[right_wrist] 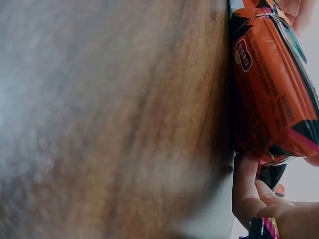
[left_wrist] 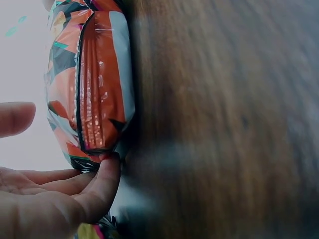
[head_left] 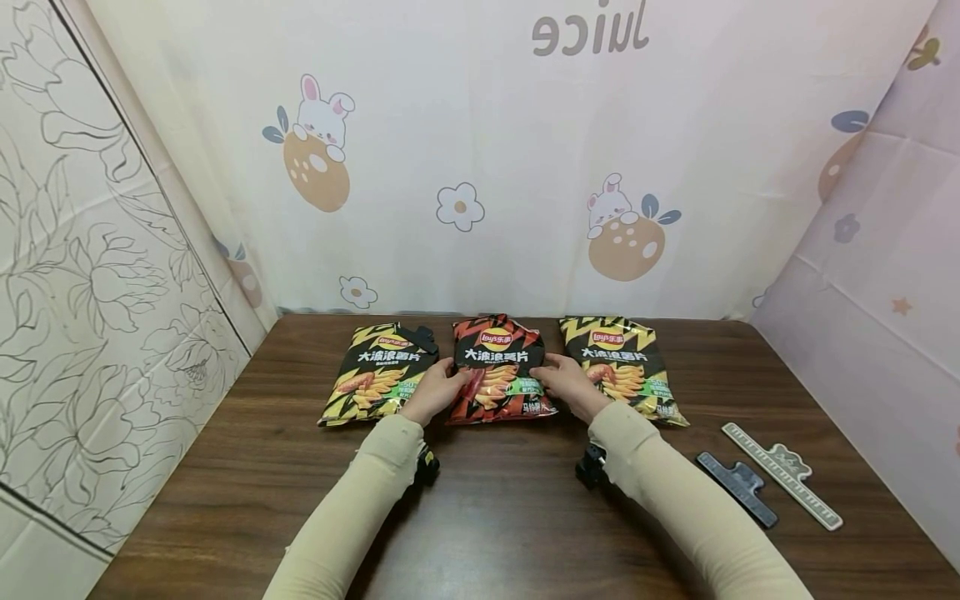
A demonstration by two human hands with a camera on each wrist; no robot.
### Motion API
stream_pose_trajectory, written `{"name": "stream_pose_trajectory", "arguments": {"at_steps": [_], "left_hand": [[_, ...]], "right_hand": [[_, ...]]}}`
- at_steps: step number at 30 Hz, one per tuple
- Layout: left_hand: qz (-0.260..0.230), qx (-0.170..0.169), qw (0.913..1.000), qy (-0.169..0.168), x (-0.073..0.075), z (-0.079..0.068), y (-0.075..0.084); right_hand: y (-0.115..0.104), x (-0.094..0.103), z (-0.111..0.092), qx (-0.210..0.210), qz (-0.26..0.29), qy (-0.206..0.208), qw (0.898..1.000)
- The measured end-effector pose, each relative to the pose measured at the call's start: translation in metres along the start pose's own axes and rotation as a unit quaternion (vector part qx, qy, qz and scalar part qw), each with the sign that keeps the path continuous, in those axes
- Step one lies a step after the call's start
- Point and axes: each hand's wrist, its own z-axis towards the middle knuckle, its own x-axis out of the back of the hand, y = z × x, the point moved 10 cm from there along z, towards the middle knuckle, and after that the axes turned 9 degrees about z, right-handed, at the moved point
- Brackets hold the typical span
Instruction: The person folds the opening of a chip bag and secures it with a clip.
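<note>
In the head view, a red and black bag of potato chips (head_left: 495,358) lies on the table between both hands. My left hand (head_left: 435,390) is at its left edge. The left wrist view shows those fingers (left_wrist: 102,186) touching the bag's corner (left_wrist: 97,94), the thumb (left_wrist: 16,118) apart from it. My right hand (head_left: 572,385) holds the right edge. In the right wrist view its fingers (right_wrist: 246,186) are bent against the bag's corner (right_wrist: 271,94), with the thumb partly out of frame on the other side.
Yellow and black chip bags lie on the left (head_left: 375,375) and right (head_left: 618,367); a black clip (head_left: 422,337) is on the left one's top corner. At the table's right lie a dark clip (head_left: 738,487) and a pale clip (head_left: 783,475). A patterned curtain (head_left: 510,125) hangs behind.
</note>
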Motion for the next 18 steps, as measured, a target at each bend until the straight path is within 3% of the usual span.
{"name": "stream_pose_trajectory", "arguments": {"at_steps": [18], "left_hand": [[-0.005, -0.003, 1.0000, 0.004, 0.0019, -0.0007, 0.0019]], "right_hand": [[-0.0012, -0.0004, -0.0003, 0.004, 0.024, -0.016, 1.000]]}}
